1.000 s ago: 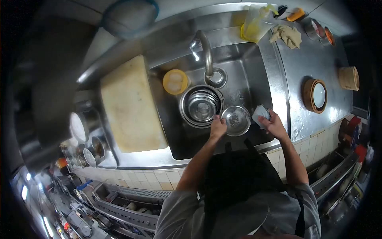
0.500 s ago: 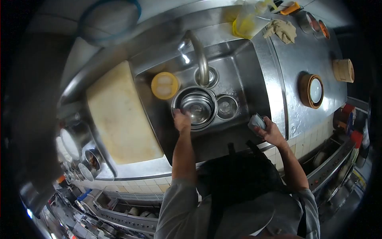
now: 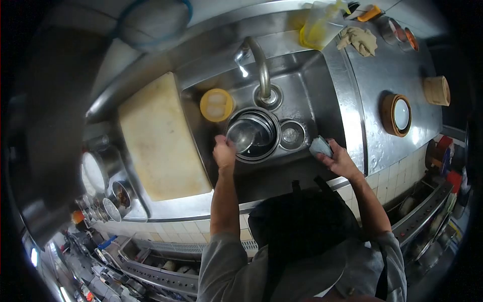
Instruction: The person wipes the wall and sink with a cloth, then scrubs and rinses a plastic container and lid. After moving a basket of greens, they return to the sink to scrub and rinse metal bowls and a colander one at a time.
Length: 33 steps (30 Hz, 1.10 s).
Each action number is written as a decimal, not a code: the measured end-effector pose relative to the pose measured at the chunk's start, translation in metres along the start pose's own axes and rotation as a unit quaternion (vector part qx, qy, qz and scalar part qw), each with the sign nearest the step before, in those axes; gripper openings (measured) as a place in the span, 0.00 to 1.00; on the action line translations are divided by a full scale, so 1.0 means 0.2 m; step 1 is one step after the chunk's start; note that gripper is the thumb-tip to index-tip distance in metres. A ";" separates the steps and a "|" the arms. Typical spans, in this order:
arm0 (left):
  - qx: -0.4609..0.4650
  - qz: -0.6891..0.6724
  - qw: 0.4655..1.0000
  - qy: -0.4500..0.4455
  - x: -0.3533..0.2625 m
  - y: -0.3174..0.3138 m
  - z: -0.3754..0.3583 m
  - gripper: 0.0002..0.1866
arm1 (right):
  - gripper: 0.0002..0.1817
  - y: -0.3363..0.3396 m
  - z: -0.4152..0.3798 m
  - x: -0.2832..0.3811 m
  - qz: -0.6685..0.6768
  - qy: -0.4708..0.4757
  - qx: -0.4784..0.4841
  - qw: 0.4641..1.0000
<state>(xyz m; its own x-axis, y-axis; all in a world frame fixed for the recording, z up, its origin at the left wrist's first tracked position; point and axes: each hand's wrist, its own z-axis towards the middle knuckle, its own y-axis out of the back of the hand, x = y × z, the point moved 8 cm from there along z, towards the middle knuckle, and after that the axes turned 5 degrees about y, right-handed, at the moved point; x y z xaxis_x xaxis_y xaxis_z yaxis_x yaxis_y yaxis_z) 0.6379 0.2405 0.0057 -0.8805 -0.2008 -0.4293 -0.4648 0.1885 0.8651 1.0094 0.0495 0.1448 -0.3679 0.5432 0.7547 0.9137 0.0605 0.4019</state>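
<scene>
My left hand (image 3: pixel 224 152) is closed on the rim of a shiny metal bowl (image 3: pixel 242 136). The bowl is tilted over a larger round metal pot (image 3: pixel 275 146), in which other metal bowls sit nested. In my right hand (image 3: pixel 343 162) is a grey-blue scrubbing sponge (image 3: pixel 320 147), held above the right front part of the sink (image 3: pixel 322 75). A small round metal bowl (image 3: pixel 292 135) stands beside the pot on its right. Behind the pot to the left is a yellow round container (image 3: pixel 217 105) with pale blocks inside.
A curved faucet (image 3: pixel 262 65) reaches over the sink from behind. Left of the sink lies a large cutting board (image 3: pixel 163 141). On the right counter are bamboo steamers (image 3: pixel 387 116), a crumpled cloth (image 3: pixel 358 40) and a yellow-liquid bottle (image 3: pixel 317 30).
My left hand has raised one metal bowl from the stack and tilted it leftward. My right hand with the sponge has shifted slightly left and up. The view has also shifted a little.
</scene>
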 end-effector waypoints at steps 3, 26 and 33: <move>-0.028 0.026 0.997 -0.059 -0.07 0.07 -0.01 0.10 | 0.26 -0.01 -0.02 0.03 -0.009 0.014 -0.001 1.000; -0.071 -0.178 0.956 -0.221 -0.36 0.21 -0.29 0.12 | 0.31 -0.21 -0.02 0.07 0.142 -0.010 0.060 0.988; 0.099 -0.494 0.850 -0.157 -0.91 0.38 -0.75 0.16 | 0.48 -0.39 0.12 0.31 0.302 0.063 0.101 0.946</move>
<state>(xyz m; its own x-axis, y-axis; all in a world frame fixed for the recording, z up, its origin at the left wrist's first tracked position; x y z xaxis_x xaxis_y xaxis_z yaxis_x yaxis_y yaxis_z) 0.7768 0.1478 0.1887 -0.0193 -0.0941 -0.9954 -0.9702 0.2424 -0.0042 0.9195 0.0981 0.1489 0.2249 0.4271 0.8758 0.9736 -0.0622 -0.2197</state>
